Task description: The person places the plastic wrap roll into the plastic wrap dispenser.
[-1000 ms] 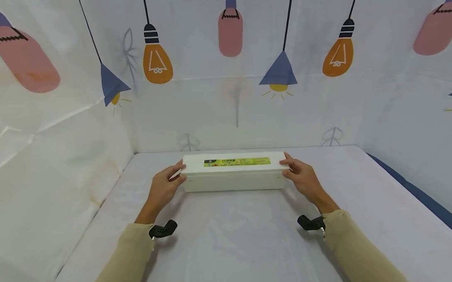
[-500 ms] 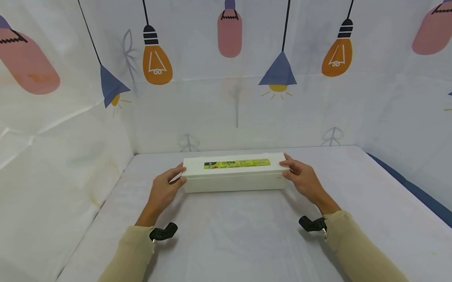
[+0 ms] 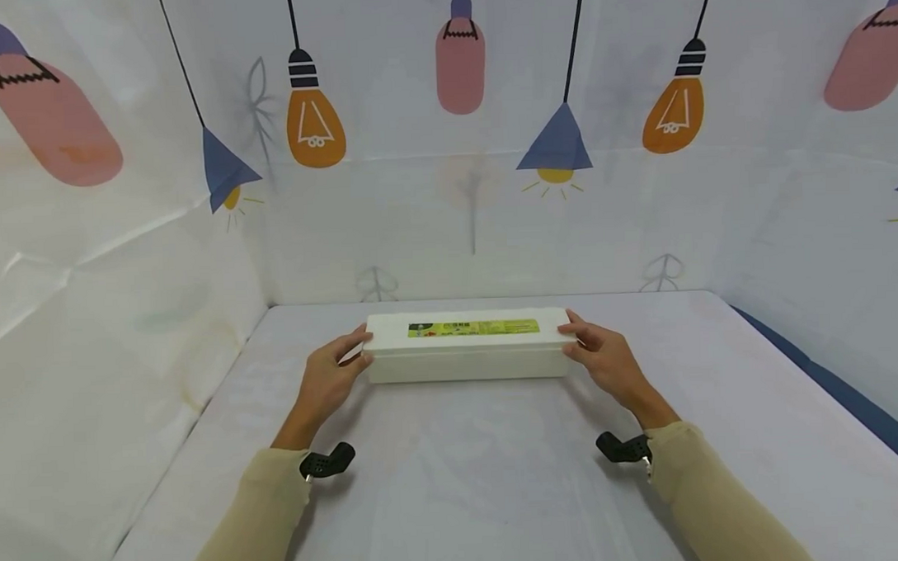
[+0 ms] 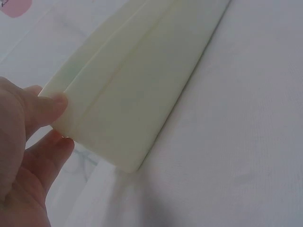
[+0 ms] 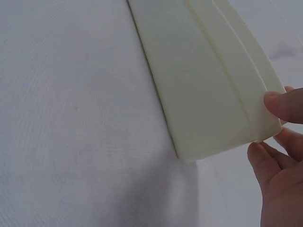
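Note:
A long, low white box (image 3: 468, 365) lies crosswise on the table in the head view, with a lid (image 3: 387, 330) on top and a yellow-green printed label (image 3: 473, 328) stuck to it. My left hand (image 3: 326, 384) grips the box's left end by the lid, thumb at the front corner and fingers at the end. Mirroring it, my right hand (image 3: 608, 364) pinches the right end, its thumb (image 5: 284, 105) on the lid's front corner in the right wrist view. Both wrist views show the box's plain front face; its inside is hidden.
The box rests on a white-covered table (image 3: 471, 478). Behind it stands a white wall sheet (image 3: 417, 215) printed with lamps and bulbs, and another sheet (image 3: 109, 325) closes the left side. A dark blue strip (image 3: 838, 378) runs along the table's right edge.
The lid's far edge sits slightly lower than one second ago, and both hands have sunk a little with it. The box stays in the same place, held at both ends.

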